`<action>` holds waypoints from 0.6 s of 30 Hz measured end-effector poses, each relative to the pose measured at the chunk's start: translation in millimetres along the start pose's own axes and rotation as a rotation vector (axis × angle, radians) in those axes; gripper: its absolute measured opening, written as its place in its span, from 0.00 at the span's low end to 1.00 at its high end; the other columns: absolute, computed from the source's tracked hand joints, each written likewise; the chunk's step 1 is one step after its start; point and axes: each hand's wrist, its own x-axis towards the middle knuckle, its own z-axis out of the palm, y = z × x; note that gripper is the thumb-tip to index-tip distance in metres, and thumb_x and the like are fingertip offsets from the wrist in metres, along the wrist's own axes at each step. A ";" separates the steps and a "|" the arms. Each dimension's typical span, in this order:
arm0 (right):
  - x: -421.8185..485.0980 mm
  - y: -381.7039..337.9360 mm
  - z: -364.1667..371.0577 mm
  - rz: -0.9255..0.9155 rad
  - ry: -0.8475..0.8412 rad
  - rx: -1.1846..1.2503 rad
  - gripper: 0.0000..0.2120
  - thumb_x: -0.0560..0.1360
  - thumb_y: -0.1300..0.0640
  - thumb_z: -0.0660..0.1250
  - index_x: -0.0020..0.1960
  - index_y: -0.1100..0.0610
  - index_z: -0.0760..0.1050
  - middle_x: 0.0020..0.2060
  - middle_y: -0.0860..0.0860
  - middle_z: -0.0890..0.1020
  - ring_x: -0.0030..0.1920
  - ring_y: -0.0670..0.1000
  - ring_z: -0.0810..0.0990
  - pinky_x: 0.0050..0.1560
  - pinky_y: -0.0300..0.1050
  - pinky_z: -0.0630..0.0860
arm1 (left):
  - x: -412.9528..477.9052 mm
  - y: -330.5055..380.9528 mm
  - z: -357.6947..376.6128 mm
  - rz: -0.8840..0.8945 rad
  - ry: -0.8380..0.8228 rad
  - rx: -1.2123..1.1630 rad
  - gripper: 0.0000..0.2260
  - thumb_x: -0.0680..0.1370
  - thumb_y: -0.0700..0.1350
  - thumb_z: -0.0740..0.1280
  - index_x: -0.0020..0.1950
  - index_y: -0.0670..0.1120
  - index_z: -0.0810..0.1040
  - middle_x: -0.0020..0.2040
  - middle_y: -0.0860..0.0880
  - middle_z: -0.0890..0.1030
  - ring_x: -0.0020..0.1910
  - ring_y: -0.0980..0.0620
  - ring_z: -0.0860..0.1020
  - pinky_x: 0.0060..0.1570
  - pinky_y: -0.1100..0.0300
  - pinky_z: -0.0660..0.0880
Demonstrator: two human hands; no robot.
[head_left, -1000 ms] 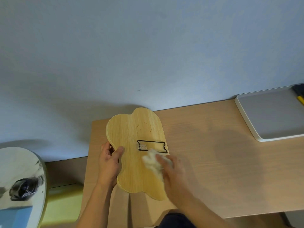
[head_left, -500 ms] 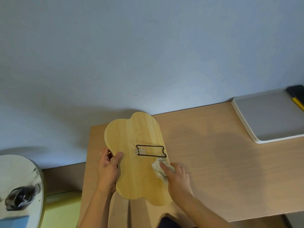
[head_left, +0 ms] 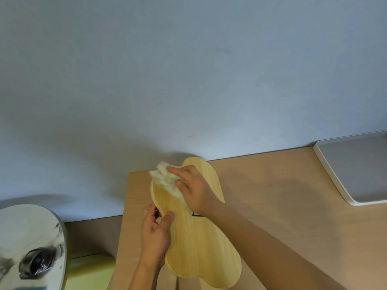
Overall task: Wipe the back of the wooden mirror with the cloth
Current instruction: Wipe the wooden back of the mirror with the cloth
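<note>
**Q:** Two hands are in view. State the position and grip of each.

**A:** My left hand (head_left: 156, 233) clamps the left edge of the wooden mirror (head_left: 194, 237) at its narrow waist. The thumb lies on the upward-facing back and the fingers curl around the edge beneath it. My right hand (head_left: 193, 189) is at the far end of the mirror, with the fingers closed over a bunched white cloth (head_left: 165, 178) and pressing it against the wood.

**Q:** Where is the mirror located?

**A:** It sits over the left end of the light wood table (head_left: 282, 206), back side up, with its long axis running from me towards the wall (head_left: 188, 70). The pale wood grain runs lengthwise. My right forearm crosses the middle of it and hides most of the black wire bracket (head_left: 195, 214); only a short piece shows just beside my wrist. I cannot tell whether the near end rests on the table or is lifted off it.

**Q:** Where is the cloth in relation to the mirror?

**A:** It covers the far-left lobe and overhangs the edge slightly. The cloth is blurred.

**Q:** List the other items.

**A:** One white-rimmed grey tray (head_left: 356, 168) lies on the table at the right, well apart from the mirror. A rounded reflective surface (head_left: 27, 243) sits at the lower left, off the table.
</note>
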 end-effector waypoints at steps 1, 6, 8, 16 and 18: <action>10.0 3.5 9.8 -0.022 -0.055 -0.035 0.21 0.84 0.62 0.61 0.76 0.50 0.72 0.64 0.57 0.75 0.64 0.58 0.74 0.70 0.52 0.71 | 0.1 1.0 -0.1 0.001 -0.005 -0.002 0.18 0.80 0.35 0.70 0.46 0.60 0.86 0.64 0.36 0.74 0.62 0.29 0.78 0.60 0.28 0.78; 24.6 40.8 15.1 -0.009 -0.080 0.019 0.21 0.82 0.60 0.65 0.73 0.47 0.75 0.63 0.54 0.74 0.63 0.56 0.75 0.65 0.48 0.74 | 6.7 -2.0 -5.5 -0.012 -0.009 -0.051 0.19 0.80 0.33 0.70 0.52 0.59 0.85 0.67 0.38 0.76 0.64 0.35 0.80 0.64 0.32 0.78; 22.5 61.7 9.8 0.046 -0.040 0.016 0.20 0.83 0.60 0.65 0.73 0.48 0.76 0.62 0.54 0.74 0.61 0.53 0.76 0.62 0.40 0.73 | 8.5 -4.5 -6.5 -0.011 0.002 -0.044 0.19 0.80 0.33 0.70 0.52 0.60 0.85 0.67 0.41 0.76 0.64 0.37 0.80 0.65 0.34 0.78; 5.7 130.3 -15.0 0.343 0.096 -0.029 0.16 0.84 0.58 0.63 0.68 0.46 0.78 0.49 0.42 0.73 0.45 0.44 0.76 0.45 0.29 0.73 | 10.6 -4.6 -9.4 -0.047 0.004 -0.026 0.23 0.80 0.34 0.69 0.46 0.65 0.86 0.68 0.36 0.76 0.65 0.34 0.79 0.67 0.31 0.76; 1.7 143.8 -23.5 0.401 0.103 -0.175 0.13 0.83 0.53 0.64 0.63 0.40 0.79 0.48 0.45 0.73 0.47 0.48 0.77 0.48 0.38 0.76 | 9.4 -3.5 -8.8 -0.043 0.002 -0.039 0.24 0.80 0.33 0.69 0.47 0.66 0.86 0.69 0.37 0.76 0.65 0.35 0.80 0.67 0.33 0.77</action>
